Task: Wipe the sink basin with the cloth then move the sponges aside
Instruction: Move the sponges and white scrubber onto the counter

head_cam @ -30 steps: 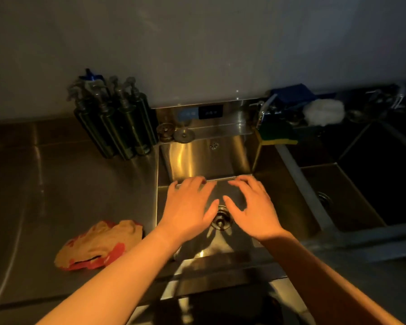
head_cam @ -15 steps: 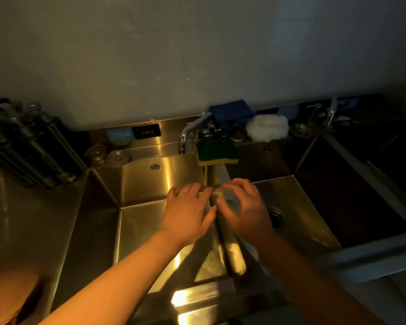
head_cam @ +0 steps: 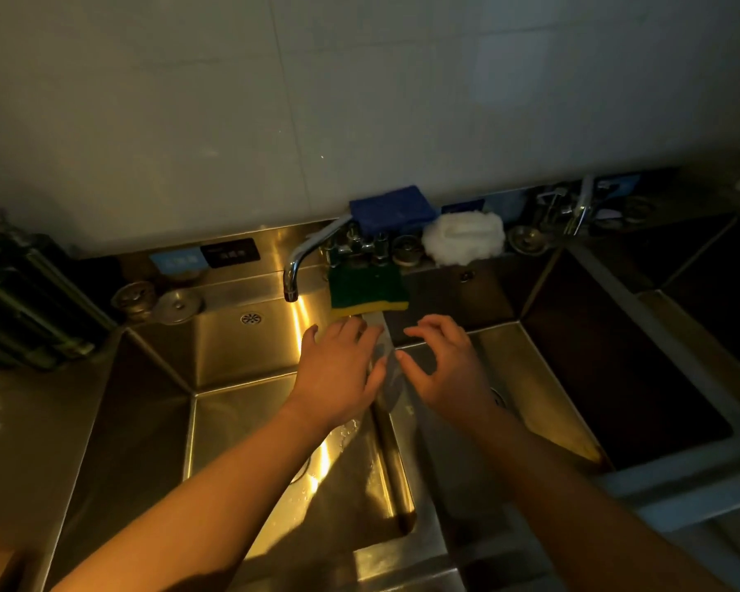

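**Two empty hands at the sink**

Both hands are over the steel strip [head_cam: 389, 446] between the two shiny metal sink basins [head_cam: 240, 356]. The left hand [head_cam: 338, 373] is flat, with straight fingers, and holds nothing. The right hand [head_cam: 449, 373] is loose, with fingers a little bent, and it is empty too. Just past the fingertips, the green and yellow sponge [head_cam: 368, 288] sits on the far edge. A blue sponge [head_cam: 391, 209] and a white fluffy scrubber [head_cam: 464, 237] sit farther back by the wall.

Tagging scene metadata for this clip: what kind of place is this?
Probably a kitchen wash-up station, possibly a commercial one: a stainless steel sink with several basins side by side, a chrome faucet, and a green-and-yellow sponge and blue sponge along the back ledge.
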`<move>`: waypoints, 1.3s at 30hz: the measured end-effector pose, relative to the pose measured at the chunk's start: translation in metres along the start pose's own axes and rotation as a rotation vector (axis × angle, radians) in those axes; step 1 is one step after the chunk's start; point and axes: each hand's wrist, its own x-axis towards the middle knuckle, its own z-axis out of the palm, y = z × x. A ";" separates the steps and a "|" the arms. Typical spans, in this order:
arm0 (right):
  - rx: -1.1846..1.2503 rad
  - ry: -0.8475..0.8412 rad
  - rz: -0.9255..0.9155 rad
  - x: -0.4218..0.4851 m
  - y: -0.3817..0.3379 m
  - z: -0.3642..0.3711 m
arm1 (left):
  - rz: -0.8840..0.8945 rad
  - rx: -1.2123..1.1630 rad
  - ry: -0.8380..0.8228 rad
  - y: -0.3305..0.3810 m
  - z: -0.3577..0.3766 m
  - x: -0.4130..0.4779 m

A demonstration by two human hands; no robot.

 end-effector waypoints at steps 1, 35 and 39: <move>-0.006 -0.001 0.015 0.003 0.001 0.002 | 0.000 0.004 -0.002 -0.002 0.000 0.003; -0.057 -0.104 -0.076 0.201 0.148 0.011 | -0.176 0.128 -0.095 -0.005 0.073 0.178; -0.069 -0.102 -0.102 0.222 0.158 0.012 | -0.188 0.143 -0.137 -0.013 0.086 0.182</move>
